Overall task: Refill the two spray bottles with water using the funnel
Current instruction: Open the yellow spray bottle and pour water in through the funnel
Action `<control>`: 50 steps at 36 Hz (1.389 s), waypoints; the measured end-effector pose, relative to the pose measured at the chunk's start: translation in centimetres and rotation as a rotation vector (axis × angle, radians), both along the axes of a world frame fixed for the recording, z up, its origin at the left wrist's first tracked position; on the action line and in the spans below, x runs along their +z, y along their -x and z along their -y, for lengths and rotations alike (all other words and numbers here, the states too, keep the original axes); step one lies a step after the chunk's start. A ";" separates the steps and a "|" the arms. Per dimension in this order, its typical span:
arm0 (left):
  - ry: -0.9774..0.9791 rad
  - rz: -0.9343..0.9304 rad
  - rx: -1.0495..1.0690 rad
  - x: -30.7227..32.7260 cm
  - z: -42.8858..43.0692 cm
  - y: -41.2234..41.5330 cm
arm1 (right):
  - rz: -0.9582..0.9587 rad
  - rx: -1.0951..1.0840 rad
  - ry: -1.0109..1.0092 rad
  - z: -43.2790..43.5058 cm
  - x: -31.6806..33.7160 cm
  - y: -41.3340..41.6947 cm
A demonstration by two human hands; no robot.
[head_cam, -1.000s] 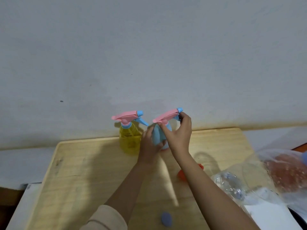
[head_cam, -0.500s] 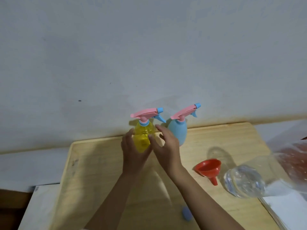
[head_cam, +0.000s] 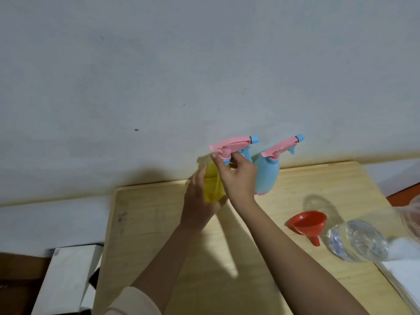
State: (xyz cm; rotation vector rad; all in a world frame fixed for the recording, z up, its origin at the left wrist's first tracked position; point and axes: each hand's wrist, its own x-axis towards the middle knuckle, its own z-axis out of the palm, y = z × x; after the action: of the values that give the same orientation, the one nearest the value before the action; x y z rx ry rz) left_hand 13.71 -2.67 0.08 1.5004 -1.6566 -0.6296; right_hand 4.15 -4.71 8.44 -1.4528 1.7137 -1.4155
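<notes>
A yellow spray bottle (head_cam: 212,187) with a pink trigger head stands at the back of the wooden table (head_cam: 159,235). My left hand (head_cam: 197,205) wraps around its body. My right hand (head_cam: 237,178) grips the neck collar just under the pink head. Right beside it stands a blue spray bottle (head_cam: 267,176), also with a pink head, untouched. A red funnel (head_cam: 309,223) lies on its side to the right. Next to the funnel lies a clear plastic water bottle (head_cam: 356,243).
The wall rises directly behind the bottles. A white box (head_cam: 66,278) sits left of the table, lower down. White paper (head_cam: 404,276) and a clear plastic bag (head_cam: 412,214) lie at the right edge.
Both hands left the blue bottle and moved to the yellow one. My left hand closed on its body and my right hand rose to its neck. The camera view shifted left.
</notes>
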 end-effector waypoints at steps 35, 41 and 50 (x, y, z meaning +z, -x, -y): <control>-0.203 -0.132 -0.270 8.0 -6.3 -3.1 | 0.656 0.116 -0.092 -4.6 5.5 1.1; -0.158 -0.103 -0.301 8.6 -6.4 -3.4 | 0.593 0.263 -0.114 -6.0 5.1 1.2; -0.175 -0.070 -0.373 8.3 -6.5 -3.5 | 0.525 0.121 -0.047 -6.5 6.3 0.7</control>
State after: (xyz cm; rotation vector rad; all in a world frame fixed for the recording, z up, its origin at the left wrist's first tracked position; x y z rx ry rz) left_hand 17.17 3.87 8.39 1.2767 -1.8826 -1.0389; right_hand 3.50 1.75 14.75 -1.0177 1.2962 -1.5096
